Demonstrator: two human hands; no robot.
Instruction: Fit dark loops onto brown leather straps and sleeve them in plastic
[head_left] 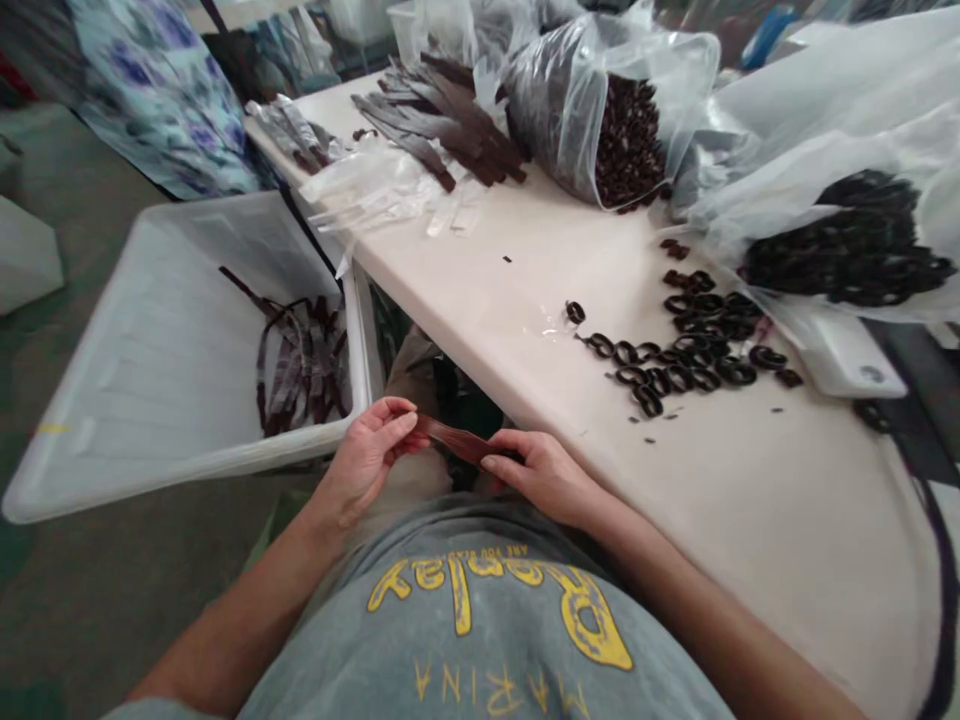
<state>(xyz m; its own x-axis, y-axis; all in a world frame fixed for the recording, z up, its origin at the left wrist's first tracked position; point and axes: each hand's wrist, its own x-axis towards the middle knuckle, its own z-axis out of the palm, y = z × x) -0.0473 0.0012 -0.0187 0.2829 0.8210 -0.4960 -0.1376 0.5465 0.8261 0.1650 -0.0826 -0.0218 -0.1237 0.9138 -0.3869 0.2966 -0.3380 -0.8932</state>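
A flat brown strap (454, 437), perhaps leather, is stretched between my two hands just off the table's near edge. My left hand (375, 440) pinches one end between thumb and fingers. At the other end my right hand (536, 470) grips it, thumb on top; part of the strap is hidden under those fingers. Black ring-shaped loops (679, 375) lie in a loose cluster on the table, to the right of my hands. A small dark scrap (508, 260) lies by itself farther up the table.
The white table (480, 300) runs along my right. A large white bin (187, 300) with strapped brown pieces (304, 365) stands at left. Brown strips (450, 110) are piled at the back. Plastic bags hold small brown parts (630, 140) and black loops (847, 240). A white phone-like object (847, 355) lies right.
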